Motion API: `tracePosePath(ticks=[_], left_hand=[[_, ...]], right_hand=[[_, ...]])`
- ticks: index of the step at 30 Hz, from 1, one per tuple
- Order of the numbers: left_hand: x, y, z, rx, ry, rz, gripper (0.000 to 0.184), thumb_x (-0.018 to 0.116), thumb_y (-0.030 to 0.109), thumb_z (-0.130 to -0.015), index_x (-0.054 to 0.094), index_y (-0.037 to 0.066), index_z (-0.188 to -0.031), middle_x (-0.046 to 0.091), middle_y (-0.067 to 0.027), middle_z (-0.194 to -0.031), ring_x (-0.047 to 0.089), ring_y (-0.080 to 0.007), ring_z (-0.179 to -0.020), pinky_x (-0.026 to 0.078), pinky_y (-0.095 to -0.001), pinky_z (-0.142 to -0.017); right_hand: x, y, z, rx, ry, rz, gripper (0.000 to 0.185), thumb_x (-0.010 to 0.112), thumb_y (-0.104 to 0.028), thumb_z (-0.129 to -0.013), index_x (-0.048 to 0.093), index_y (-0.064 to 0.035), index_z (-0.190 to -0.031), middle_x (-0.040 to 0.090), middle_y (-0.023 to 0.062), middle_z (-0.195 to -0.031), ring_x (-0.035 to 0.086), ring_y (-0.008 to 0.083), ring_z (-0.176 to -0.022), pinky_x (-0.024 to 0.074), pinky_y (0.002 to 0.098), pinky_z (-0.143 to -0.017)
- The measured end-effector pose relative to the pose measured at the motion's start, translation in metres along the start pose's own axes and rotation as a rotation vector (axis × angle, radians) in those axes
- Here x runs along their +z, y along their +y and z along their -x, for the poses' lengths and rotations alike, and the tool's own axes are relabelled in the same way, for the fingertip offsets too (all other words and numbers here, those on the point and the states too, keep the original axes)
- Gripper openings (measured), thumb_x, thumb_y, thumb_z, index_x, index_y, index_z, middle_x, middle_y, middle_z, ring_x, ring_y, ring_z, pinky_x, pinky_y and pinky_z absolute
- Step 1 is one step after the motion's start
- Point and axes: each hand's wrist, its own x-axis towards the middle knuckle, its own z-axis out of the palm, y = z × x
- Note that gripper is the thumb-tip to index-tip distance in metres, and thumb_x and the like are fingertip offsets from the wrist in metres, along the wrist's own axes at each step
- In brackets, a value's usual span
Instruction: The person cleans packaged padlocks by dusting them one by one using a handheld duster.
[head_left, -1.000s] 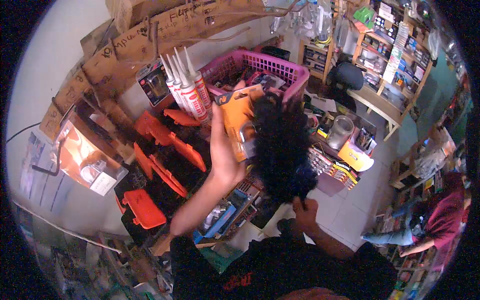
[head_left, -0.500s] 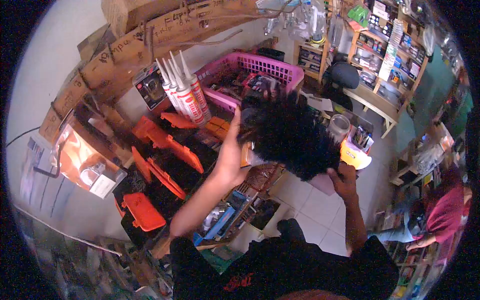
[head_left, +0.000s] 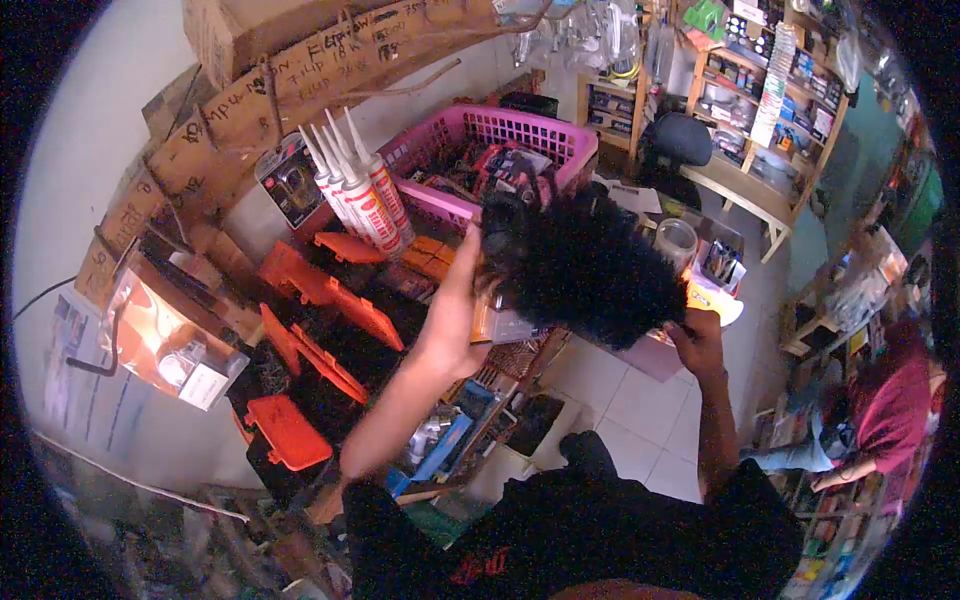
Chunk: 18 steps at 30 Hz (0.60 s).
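Observation:
A large black bristly bundle [head_left: 600, 270] is held in front of me at about chest height, its fibres sticking out all round. My left hand [head_left: 455, 310] grips its left end, thumb pointing up and the other fingers hidden behind. At the lower right end, my right hand [head_left: 698, 342] has its fingers curled round the fibres. The bundle's exact kind cannot be made out. Just beyond it stands a pink plastic basket [head_left: 435, 200] with dark packaged goods inside.
White sealant tubes [head_left: 370, 205] stand left of the basket. Orange-lidded cases [head_left: 288, 432] lie along the left side. A clear jar [head_left: 676, 240] and a yellow-white object [head_left: 712, 300] are at the right. A person in a red shirt [head_left: 895, 410] is at far right.
The view has shifted slightly. The black bundle has turned a little between my hands, and its blur has lessened. Both hands keep their hold.

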Motion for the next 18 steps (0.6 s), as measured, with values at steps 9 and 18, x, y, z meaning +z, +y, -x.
tracePosePath(ticks=[9,18], left_hand=[[0.002,0.000,-0.001,-0.008,0.023,0.045,0.054,0.033,0.050,-0.089,0.044,0.009,-0.122,0.054,-0.0074,-0.112,0.054,-0.0180,-0.100,0.045,-0.0328,-0.085],[0.002,0.009,-0.009,0.339,0.007,0.112,0.055,0.028,0.048,-0.091,0.035,0.009,-0.129,0.051,-0.0098,-0.116,0.054,-0.0206,-0.100,0.045,-0.0337,-0.085]], right_hand=[[0.013,-0.010,0.000,0.045,0.060,-0.094,0.032,0.061,-0.030,-0.074,0.055,-0.0005,-0.065,0.051,0.0153,-0.056,0.046,0.0303,-0.049,0.0344,0.0412,-0.049],[0.093,-0.044,0.070,0.182,0.094,-0.176,0.039,0.061,-0.026,-0.078,0.049,-0.0001,-0.052,0.043,0.0121,-0.044,0.039,0.0222,-0.039,0.0265,0.0379,-0.044]])
